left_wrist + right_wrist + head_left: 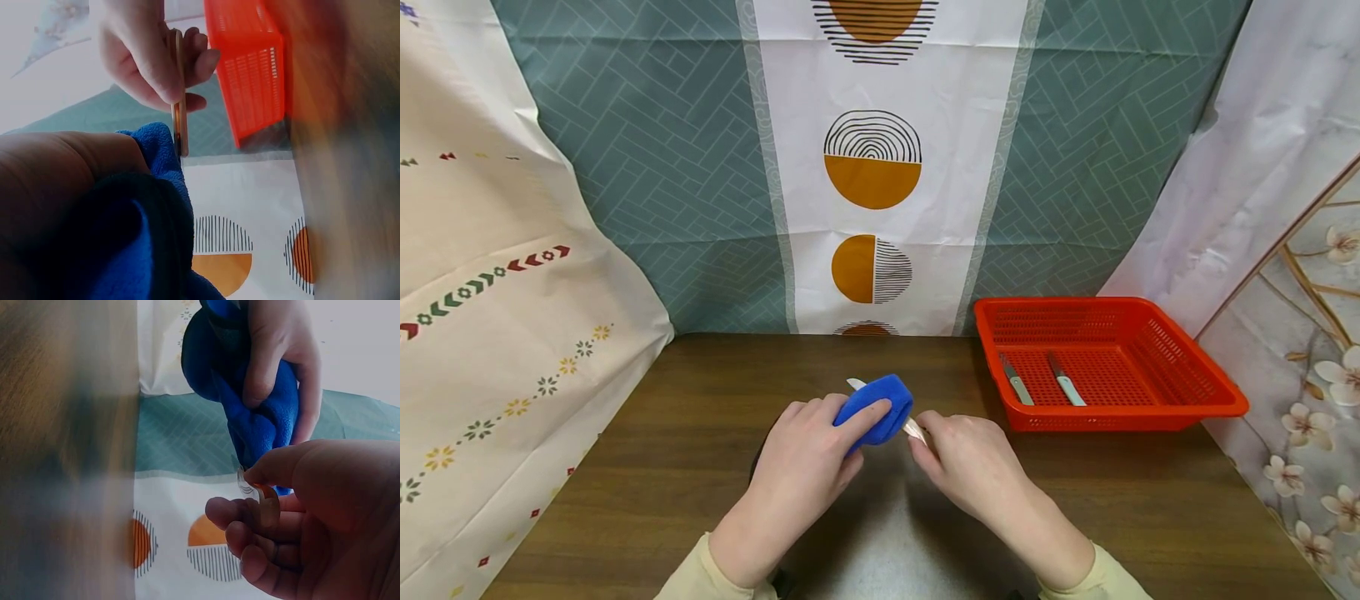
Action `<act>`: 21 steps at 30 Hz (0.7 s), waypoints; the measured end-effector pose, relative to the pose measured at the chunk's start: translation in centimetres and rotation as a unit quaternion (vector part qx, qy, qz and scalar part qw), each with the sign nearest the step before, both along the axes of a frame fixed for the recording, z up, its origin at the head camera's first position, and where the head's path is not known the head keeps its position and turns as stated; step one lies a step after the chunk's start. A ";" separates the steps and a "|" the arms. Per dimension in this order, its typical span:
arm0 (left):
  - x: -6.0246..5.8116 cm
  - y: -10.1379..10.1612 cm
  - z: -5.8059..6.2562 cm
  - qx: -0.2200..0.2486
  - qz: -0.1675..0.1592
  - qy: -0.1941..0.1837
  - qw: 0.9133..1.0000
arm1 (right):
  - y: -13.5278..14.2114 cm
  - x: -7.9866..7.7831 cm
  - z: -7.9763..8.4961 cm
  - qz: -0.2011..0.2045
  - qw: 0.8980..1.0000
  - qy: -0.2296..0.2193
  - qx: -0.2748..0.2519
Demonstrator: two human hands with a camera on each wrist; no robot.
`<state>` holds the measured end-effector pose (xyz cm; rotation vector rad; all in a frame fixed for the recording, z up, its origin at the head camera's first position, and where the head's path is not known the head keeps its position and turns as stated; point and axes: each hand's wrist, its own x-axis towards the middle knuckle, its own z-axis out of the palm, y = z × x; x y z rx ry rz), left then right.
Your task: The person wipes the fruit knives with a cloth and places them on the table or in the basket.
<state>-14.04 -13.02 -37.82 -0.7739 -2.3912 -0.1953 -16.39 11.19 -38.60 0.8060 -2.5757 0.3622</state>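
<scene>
A folded blue cloth [880,408] is wrapped around the middle of a slim knife, and my left hand [808,450] grips it from the left. The knife's pale tip [856,384] sticks out past the cloth's upper left side. On the other side, my right hand [973,462] pinches the light-coloured knife handle [180,119] between thumb and fingers. Most of the blade is hidden inside the cloth. In the right wrist view the cloth [265,428] hangs in folds from the left hand [284,344], close to the right fingertips.
A red plastic basket [1150,411] stands at the back right of the brown wooden table [625,500]. Inside lie two small knives, one with a beige handle [1021,390] and one with a white handle [1070,390]. Patterned fabric [880,225] hangs behind and at both sides.
</scene>
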 end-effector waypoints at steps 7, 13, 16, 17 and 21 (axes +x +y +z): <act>0.1 0.1 -0.1 -0.001 -0.003 0.005 1.000 | -0.1 0.0 0.0 0.000 1.000 -0.003 -0.001; 0.0 0.0 -0.1 -0.004 0.002 -0.004 1.000 | -0.1 0.1 0.1 0.000 1.000 -0.006 -0.002; -0.1 -0.1 -0.1 -0.002 0.008 -0.007 1.000 | 0.0 0.1 0.1 0.003 1.000 -0.004 -0.002; -0.1 -0.2 -0.1 -0.002 0.009 -0.008 1.000 | 0.0 0.1 0.1 0.004 1.000 -0.002 -0.002; -0.3 -0.5 0.0 -0.002 0.017 -0.015 1.000 | 0.0 0.1 0.0 0.006 1.000 0.006 -0.004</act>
